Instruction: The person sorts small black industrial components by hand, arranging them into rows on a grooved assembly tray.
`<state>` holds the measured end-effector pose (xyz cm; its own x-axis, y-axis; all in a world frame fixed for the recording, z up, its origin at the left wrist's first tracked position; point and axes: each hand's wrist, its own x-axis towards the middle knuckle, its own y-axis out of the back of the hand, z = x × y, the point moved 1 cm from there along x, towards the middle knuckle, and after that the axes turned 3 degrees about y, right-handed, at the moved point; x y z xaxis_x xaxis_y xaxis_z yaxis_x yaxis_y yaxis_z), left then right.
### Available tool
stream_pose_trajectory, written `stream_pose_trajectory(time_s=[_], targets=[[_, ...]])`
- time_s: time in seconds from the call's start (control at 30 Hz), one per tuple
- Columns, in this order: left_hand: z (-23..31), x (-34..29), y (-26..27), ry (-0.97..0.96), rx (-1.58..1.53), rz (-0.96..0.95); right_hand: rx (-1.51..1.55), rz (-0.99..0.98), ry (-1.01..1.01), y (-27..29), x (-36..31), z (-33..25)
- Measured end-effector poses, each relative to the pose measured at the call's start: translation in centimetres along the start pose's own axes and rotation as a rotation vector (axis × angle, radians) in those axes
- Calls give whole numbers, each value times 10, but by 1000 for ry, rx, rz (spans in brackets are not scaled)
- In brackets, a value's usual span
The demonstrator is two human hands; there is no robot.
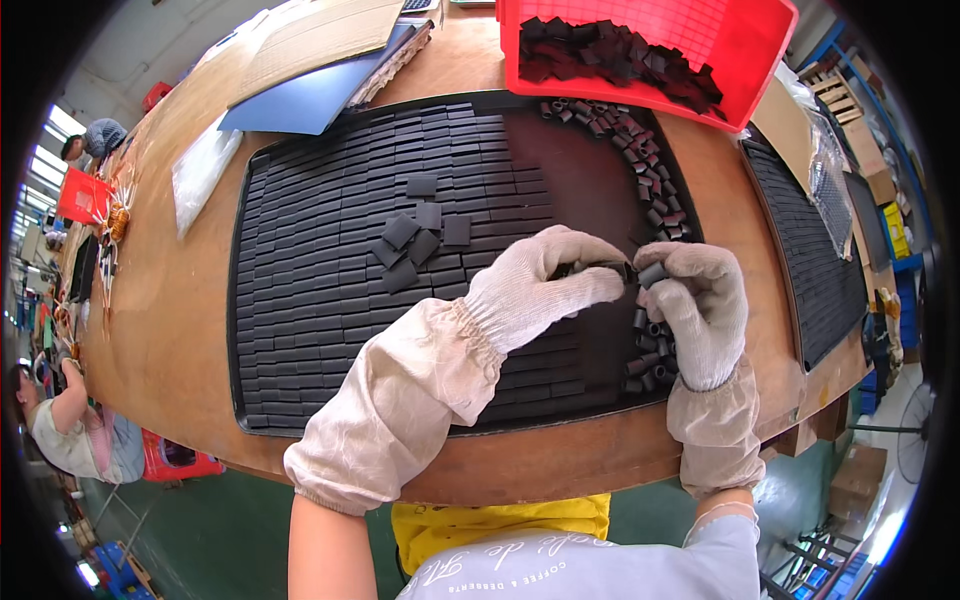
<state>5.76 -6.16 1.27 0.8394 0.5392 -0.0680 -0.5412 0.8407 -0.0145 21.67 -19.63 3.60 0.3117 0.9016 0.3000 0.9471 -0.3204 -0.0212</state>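
My left hand, in a pale work glove, is closed, thumb and forefinger pinching a small dark piece mostly hidden by the fingers. Close beside it, my gloved right hand grips a short black tube by its fingertips. Both hands hover over the right side of a black tray. Tight rows of flat black pieces cover most of the tray. Several loose flat pieces lie on top of these rows. Short black tubes are scattered along the tray's right edge.
A red bin holding many black pieces stands at the far right. Cardboard and a blue sheet lie at the far left, near a plastic bag. Another filled tray lies to the right. Other people sit at the left.
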Motion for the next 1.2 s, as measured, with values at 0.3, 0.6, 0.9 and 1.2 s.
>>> stream_pose_trajectory(time_s=[0.3, 0.6, 0.9, 1.2], targets=[[12, -6, 0, 219, -95, -145, -331, -43, 97, -2, 9, 1], [12, -9, -6, 266, -33, -172, -619, -184, 253, 3, 16, -3], [10, -12, -16, -286, 768, -269, -494, 56, 110, 18, 23, 2], [5, -21, -34, -434, 1069, -348, -849, -17, 311, 18, 26, 4]])
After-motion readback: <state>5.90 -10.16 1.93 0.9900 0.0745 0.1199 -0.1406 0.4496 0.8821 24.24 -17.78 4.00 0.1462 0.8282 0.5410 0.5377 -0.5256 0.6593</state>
